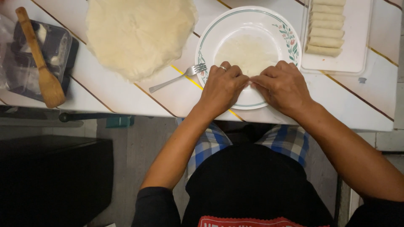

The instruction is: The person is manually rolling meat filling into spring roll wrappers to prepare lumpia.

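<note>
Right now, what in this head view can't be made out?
- What the left hand and right hand pinch: their own fingers hide it.
- Near edge of the thin wrapper on the plate: hidden under both hands.
- Rolls on the white tray: cut off by the top edge.
- Contents of the dark container: blurred behind plastic and the wooden spoon.

White striped table — plate, fork, tray, wrapper stack.

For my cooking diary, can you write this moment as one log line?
left hand | right hand | both pinching wrapper on plate | fork beside
</note>
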